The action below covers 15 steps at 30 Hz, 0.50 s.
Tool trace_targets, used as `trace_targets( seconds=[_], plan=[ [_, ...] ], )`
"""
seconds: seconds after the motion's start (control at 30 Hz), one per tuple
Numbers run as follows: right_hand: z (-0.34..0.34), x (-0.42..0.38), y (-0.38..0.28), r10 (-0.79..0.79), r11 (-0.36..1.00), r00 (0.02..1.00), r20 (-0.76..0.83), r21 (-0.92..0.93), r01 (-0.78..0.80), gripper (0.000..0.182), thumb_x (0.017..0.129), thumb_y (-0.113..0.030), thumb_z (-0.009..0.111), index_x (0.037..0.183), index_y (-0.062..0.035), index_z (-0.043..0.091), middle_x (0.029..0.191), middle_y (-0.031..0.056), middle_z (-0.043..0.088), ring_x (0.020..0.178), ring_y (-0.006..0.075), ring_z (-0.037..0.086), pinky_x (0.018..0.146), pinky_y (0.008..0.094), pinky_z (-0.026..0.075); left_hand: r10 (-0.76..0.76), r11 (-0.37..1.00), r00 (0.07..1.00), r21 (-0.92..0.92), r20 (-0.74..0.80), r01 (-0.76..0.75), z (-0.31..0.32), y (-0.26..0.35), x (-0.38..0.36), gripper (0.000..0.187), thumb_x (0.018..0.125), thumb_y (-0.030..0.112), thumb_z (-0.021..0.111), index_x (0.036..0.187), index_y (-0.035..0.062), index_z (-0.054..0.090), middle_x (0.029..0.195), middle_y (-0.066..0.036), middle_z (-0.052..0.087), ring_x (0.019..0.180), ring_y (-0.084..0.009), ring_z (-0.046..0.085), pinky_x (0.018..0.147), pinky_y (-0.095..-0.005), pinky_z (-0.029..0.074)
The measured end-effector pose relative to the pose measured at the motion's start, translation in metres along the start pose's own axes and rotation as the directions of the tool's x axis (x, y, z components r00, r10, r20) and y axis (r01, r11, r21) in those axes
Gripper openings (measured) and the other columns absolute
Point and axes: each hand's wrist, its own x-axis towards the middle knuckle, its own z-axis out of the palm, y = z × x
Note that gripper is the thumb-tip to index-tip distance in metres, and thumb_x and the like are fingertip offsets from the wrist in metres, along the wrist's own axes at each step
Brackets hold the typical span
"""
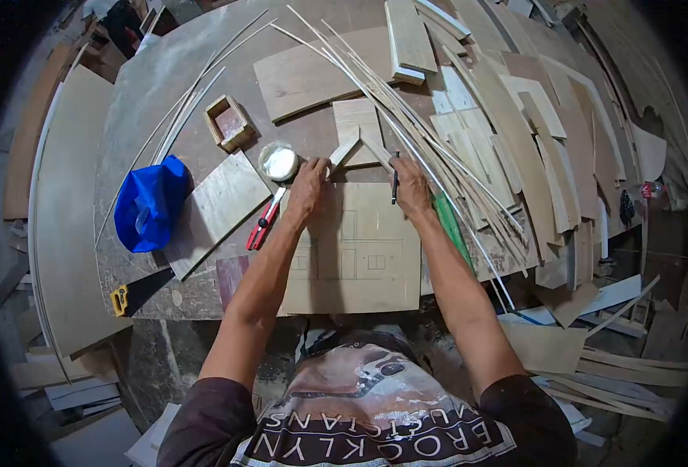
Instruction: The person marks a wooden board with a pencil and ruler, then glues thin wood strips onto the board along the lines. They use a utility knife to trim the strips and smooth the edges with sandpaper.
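My left hand (310,187) pinches the lower end of a short wood strip (344,149). A second short strip (376,151) leans against it at the top, so the two form a peak. My right hand (414,185) is closed around a dark pen (395,184) and also touches the second strip's lower end. Below the hands lies a plywood panel (359,294) with pencilled rectangles on it. The strips' tops overlap a small wood board (355,115). Near my left hand are a white tub (280,162) and a red utility knife (263,226).
A blue bag (151,204), a handsaw (145,293), a small wooden box (230,124) and a board (218,208) occupy the left of the worktable. Long thin strips (429,144) run along the right, beside a green object (451,226) and stacked offcuts (476,152).
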Motion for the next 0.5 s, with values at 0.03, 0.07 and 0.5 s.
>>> trace_targets(
  seconds=[0.03,0.07,0.5],
  plan=[
    [-0.007,-0.001,-0.003,-0.059,0.997,0.998,-0.016,-0.053,0.058,0.029,0.086,-0.008,0.068,0.115,-0.0053,0.066,0.112,0.0162,0.066,0.108,0.0376,0.06,0.091,0.0451,0.048,-0.023,1.0,1.0,-0.001,-0.001,0.023,-0.003,0.003,0.0,0.042,0.082,0.011,0.071,0.121,0.0033,0.058,0.115,-0.018,0.06,0.11,-0.0384,0.056,0.095,-0.0476,0.046],
    [-0.013,-0.002,-0.006,-0.116,0.988,0.993,-0.028,-0.106,0.113,0.028,0.087,-0.012,0.069,0.114,-0.0072,0.068,0.112,0.014,0.067,0.108,0.0359,0.06,0.089,0.0444,0.049,-0.048,0.999,0.999,-0.003,0.0,0.048,-0.006,0.006,-0.002,0.045,0.084,0.014,0.073,0.124,0.0029,0.057,0.117,-0.019,0.06,0.112,-0.038,0.056,0.096,-0.0475,0.046],
    [-0.107,-0.223,0.024,0.337,0.898,0.935,-0.11,-0.26,-0.354,0.056,0.084,-0.017,0.077,0.134,-0.0019,0.056,0.129,0.0214,0.06,0.122,0.0401,0.053,0.103,0.0541,0.039,-0.452,0.891,0.892,0.049,0.011,0.451,-0.049,0.072,-0.251,0.069,0.075,0.031,0.085,0.129,0.0003,0.056,0.123,-0.032,0.052,0.11,-0.0453,0.054,0.092,-0.0526,0.048]
  ],
)
